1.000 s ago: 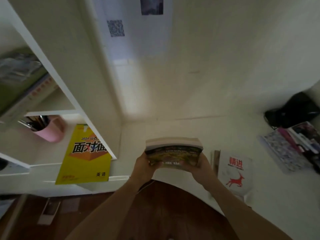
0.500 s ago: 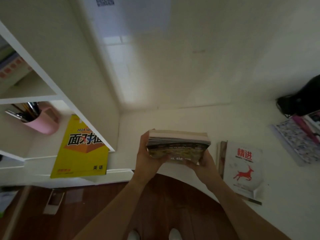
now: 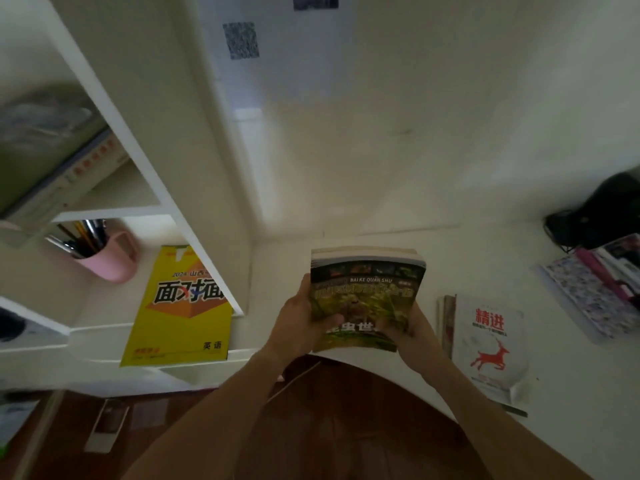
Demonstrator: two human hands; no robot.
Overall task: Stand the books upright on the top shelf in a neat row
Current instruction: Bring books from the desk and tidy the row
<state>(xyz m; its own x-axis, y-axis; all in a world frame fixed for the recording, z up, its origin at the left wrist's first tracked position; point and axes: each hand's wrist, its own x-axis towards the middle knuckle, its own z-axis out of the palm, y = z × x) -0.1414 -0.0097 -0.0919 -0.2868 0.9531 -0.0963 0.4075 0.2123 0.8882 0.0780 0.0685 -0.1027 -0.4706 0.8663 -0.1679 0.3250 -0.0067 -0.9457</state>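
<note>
Single head-worn wide-angle view, looking forward and steeply down over the counter (image 3: 433, 258) edge. Close range; the shelf (image 3: 114, 211) at left appears motion-blurred.

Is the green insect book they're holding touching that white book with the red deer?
Apart. The head view shows a strip of bare white desk between the green book, gripped by the left hand and right hand, and the white deer book.
</note>
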